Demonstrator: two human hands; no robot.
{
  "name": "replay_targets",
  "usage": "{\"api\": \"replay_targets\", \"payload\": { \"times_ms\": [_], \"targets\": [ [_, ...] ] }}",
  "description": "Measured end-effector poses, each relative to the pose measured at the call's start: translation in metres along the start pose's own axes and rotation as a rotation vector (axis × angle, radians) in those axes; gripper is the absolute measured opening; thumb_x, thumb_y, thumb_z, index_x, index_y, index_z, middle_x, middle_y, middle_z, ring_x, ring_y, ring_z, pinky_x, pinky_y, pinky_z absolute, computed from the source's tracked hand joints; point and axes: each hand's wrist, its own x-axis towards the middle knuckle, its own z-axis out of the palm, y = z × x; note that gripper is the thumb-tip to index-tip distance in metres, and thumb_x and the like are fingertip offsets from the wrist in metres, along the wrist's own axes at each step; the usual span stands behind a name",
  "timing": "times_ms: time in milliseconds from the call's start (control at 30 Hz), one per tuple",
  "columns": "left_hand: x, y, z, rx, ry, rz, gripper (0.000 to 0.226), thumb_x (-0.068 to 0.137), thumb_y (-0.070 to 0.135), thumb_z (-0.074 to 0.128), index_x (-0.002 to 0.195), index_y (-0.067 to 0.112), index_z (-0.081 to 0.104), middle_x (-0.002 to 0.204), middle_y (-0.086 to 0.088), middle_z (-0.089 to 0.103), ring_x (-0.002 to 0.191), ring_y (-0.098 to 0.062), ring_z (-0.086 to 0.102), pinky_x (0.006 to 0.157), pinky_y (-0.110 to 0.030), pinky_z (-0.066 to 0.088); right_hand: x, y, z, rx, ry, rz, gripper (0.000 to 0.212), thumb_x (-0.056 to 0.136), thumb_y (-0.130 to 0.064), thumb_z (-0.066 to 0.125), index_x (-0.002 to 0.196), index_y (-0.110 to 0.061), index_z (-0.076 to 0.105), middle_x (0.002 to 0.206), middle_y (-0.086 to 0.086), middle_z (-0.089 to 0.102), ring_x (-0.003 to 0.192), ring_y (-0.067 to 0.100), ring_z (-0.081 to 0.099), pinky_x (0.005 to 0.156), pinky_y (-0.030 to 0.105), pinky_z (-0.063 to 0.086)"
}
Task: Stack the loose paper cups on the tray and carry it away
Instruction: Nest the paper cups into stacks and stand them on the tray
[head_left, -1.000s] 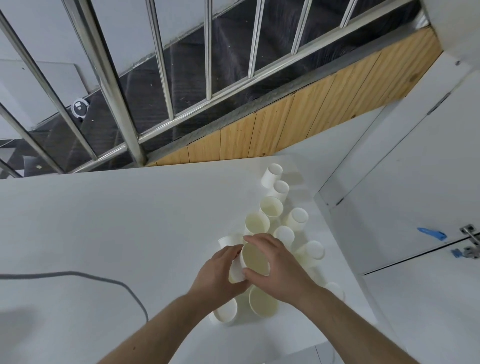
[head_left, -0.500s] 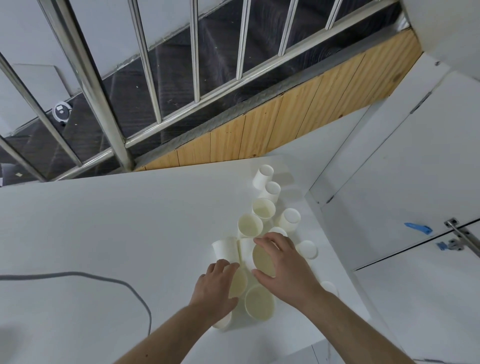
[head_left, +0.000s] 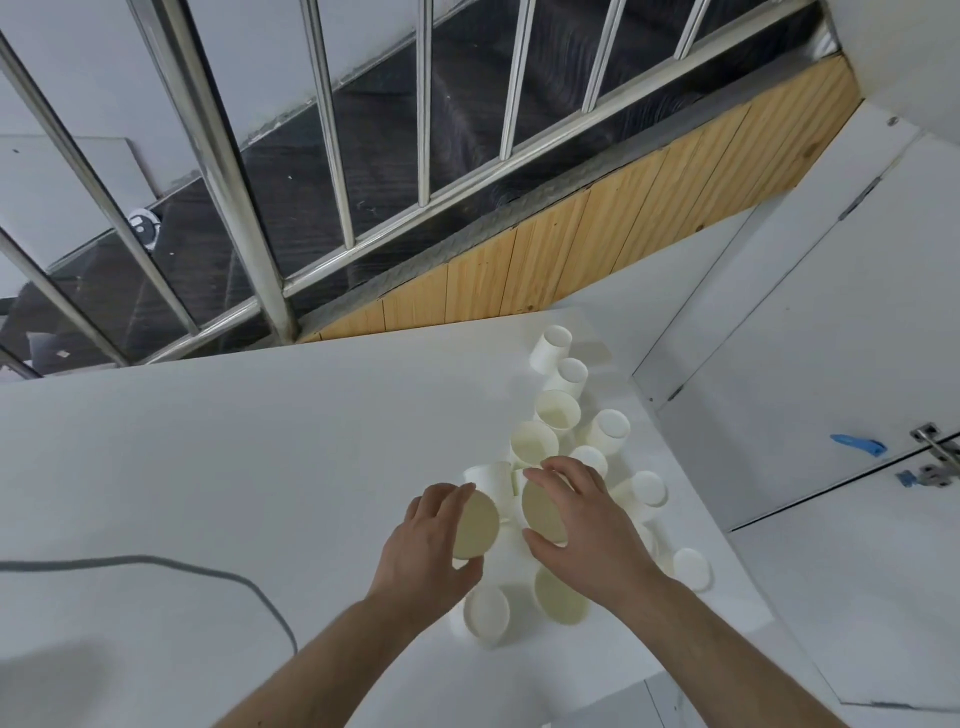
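Head view, only one we have. Cups sit in a loose cluster on the right side of the white table (head_left: 208, 467), some upright with mouths up, some upside down, a few close enough to touch. Far cup (head_left: 550, 349) marks the back end of the row, near the table's far edge. No tray that we can pick out; if there is one under the cluster it is white on white, so we cannot tell.

Left hand (head_left: 431, 545) grips one cup (head_left: 475, 525) around its rim, fingers curled over the far side and thumb on the near side, mouth tilted toward the camera. Right hand (head_left: 587, 535) grips a second cup (head_left: 543, 512) the same way, mouth also facing us. The two cups are just beside each other, not nested. Our read: both are held by the rim and angled alike so one can slide into the other, start of a stack.

Near cup (head_left: 558, 595) stands mouth up just below the right hand; another upside-down cup (head_left: 485, 616) lies below the left wrist. Both look like easy next picks.

Most cups are loose, so we judge the task early. Risk: sleeves of thin paper dent under a hard pinch, and forearms could knock the near ones.

Grey cable (head_left: 156, 564) runs across the table on the left, well apart from the cups. Steel railing (head_left: 228, 171) stands behind.
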Motion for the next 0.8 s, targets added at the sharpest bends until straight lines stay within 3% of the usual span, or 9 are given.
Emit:
{"api": "replay_targets", "payload": {
  "times_ms": [367,800],
  "targets": [
    [-0.036,-0.045,-0.026,-0.014,-0.023,0.042,0.072,0.077,0.034,0.066,0.141,0.028,0.034,0.134,0.010,0.040,0.118,-0.013,0.044,0.076,-0.020,0.047,-0.024,-0.050,0.027,0.001,0.023,0.077,0.060,0.089,-0.038,0.061,0.143,-0.029,0.038,0.146,-0.010,0.028,0.134,0.010,0.029,0.092,0.020,0.043],
    [-0.151,-0.070,-0.062,0.034,0.077,-0.052,0.071,0.079,0.036,0.063,0.142,0.029,0.031,0.137,0.011,0.037,0.120,-0.012,0.041,0.081,-0.021,0.047,-0.075,-0.129,0.052,0.029,0.064,-0.078,0.058,0.089,-0.036,0.062,0.142,-0.030,0.040,0.144,-0.013,0.029,0.136,0.007,0.026,0.093,0.019,0.043]
  ]
}}
